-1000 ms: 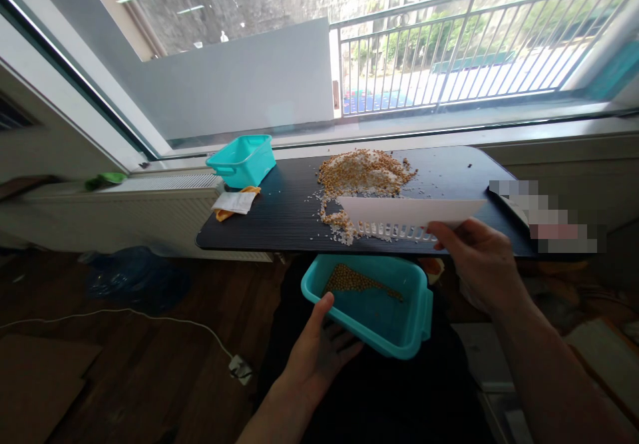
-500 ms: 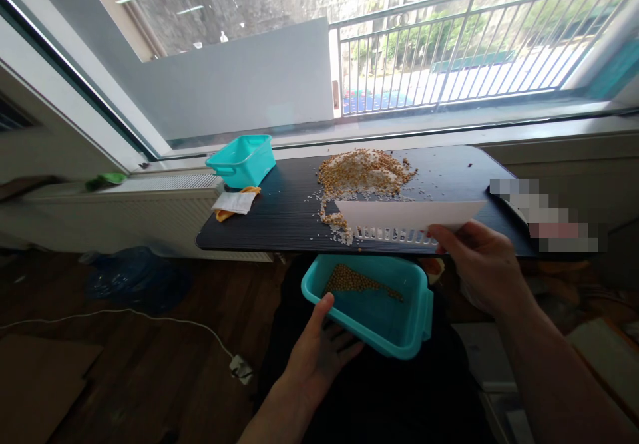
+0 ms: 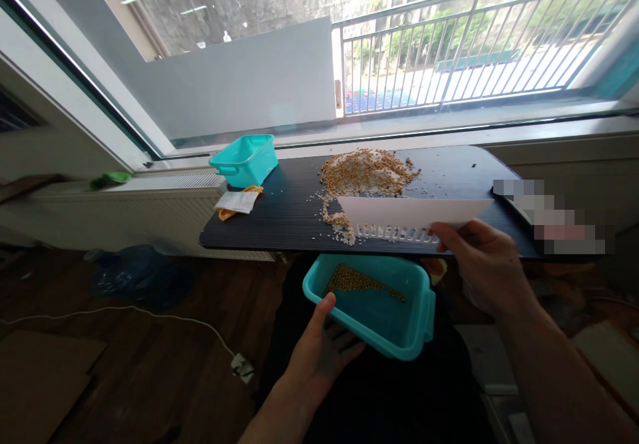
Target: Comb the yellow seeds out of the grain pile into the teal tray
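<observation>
My left hand point(image 3: 324, 344) grips the near left rim of a turquoise plastic basin point(image 3: 419, 347), thumb over the edge and fingers beneath. Soybean-like tan beans point(image 3: 357, 279) lie on the basin's floor, below the table's front edge. Between its thumb and fingers, my right hand point(image 3: 482, 257) pinches the right part of a white sheet point(image 3: 404, 211) with a row of slots along its lower edge. The sheet stands tilted on the dark table point(image 3: 279, 218). Behind and left of it spreads a mixed pile of beans and white grains point(image 3: 367, 171), some of them by the sheet's left end.
A second turquoise basin point(image 3: 252, 164) stands at the table's back left. A folded white and orange cloth point(image 3: 238, 201) lies before it. The window point(image 3: 249, 91) rises behind the table. A white cable with a power socket point(image 3: 242, 367) runs over the floor.
The view has shifted very slightly. The sheet's right end sits a touch higher and farther right; both hands keep their hold.
</observation>
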Tool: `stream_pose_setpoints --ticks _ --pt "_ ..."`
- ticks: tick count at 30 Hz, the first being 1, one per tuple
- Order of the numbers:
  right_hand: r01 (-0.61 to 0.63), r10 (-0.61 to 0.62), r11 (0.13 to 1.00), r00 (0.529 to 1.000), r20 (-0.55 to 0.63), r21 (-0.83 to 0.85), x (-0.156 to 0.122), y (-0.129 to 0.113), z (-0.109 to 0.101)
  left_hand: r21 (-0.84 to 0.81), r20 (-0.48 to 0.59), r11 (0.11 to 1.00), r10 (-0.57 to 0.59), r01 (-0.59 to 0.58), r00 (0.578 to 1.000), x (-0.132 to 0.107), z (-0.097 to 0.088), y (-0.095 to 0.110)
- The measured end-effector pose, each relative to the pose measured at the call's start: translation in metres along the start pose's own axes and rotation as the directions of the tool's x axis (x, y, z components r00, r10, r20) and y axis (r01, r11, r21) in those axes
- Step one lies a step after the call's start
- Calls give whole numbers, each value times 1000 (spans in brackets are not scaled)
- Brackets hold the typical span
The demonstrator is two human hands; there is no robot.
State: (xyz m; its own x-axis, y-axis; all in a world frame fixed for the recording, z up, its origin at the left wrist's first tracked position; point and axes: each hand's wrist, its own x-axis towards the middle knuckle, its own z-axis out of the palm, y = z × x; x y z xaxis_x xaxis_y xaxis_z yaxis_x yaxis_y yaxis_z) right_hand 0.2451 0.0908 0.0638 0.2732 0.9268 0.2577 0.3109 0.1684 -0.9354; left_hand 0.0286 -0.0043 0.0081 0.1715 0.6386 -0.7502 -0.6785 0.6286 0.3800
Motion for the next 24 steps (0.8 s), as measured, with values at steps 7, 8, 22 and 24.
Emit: stream_pose_setpoints --ticks 7,8,22,24 --pt "4 -5 1000 999 50 13 11 -7 19 3 -12 1000 0 0 1000 -1 -2 1" --pt "3 -3 1000 998 58 12 11 -7 20 0 -13 1000 -2 2 1000 -1 -2 1" --pt "-4 1 1000 993 120 26 9 -7 20 -4 9 1000 4 -4 1000 0 -3 1" --pt "-7 2 999 994 106 45 7 -9 19 2 5 1000 5 -5 1000 0 -2 1"
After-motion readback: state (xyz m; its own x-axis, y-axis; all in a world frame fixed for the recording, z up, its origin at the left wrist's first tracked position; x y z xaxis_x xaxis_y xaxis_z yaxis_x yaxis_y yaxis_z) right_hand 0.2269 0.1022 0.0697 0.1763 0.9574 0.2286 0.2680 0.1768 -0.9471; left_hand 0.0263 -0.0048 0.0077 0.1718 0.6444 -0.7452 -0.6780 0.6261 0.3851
